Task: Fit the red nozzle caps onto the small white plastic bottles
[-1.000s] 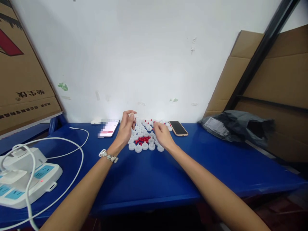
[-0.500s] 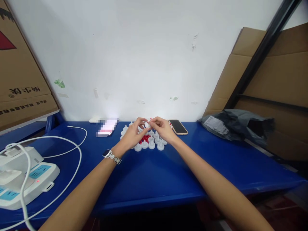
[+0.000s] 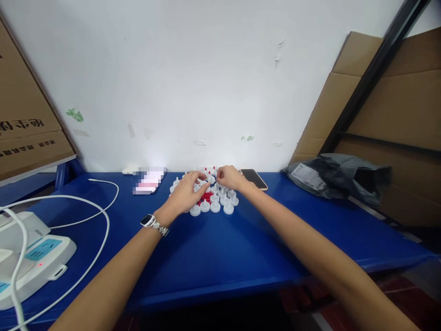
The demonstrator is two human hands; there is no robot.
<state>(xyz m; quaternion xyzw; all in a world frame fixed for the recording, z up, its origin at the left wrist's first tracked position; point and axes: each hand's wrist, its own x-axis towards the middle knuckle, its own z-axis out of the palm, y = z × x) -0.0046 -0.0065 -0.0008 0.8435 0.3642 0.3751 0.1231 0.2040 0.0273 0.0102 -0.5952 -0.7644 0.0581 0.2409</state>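
Head view: both forearms reach out over the blue table (image 3: 220, 257) and the two hands meet near its far edge.
Left hand (image 3: 188, 193): fingers curled in, thumb and forefinger pinched on what looks like a single white cap (image 3: 209, 180), lifted just above the heap.
Right hand (image 3: 229, 177): thumb and forefinger drawn together at the far side of that cap. Whether anything sits between them is too small to tell.
Below the grip: a cluster of white caps (image 3: 215, 206) ringing a small pile of red pieces (image 3: 206, 196), all just under the fingertips.
Right of the grip: a dark phone (image 3: 254, 178) near the right wrist, and a grey bag (image 3: 339, 177) well beyond it.
Left of the grip: a lit phone (image 3: 149, 180), and further off a white cable (image 3: 103, 216) looping to a power strip (image 3: 37, 257).
Wrist: a wristwatch (image 3: 151, 222) on the left arm.
Risk, slip: the held cap is small and taken only at the fingertips, so I judge a slight twist could flick it down into the cluster.
Risk, scatter: the left palm hangs low over the near row, so a dip of it would likely knock caps over or spread the red pieces.
Risk, mix-up: a dropped cap would be hard to find again among so many alike.
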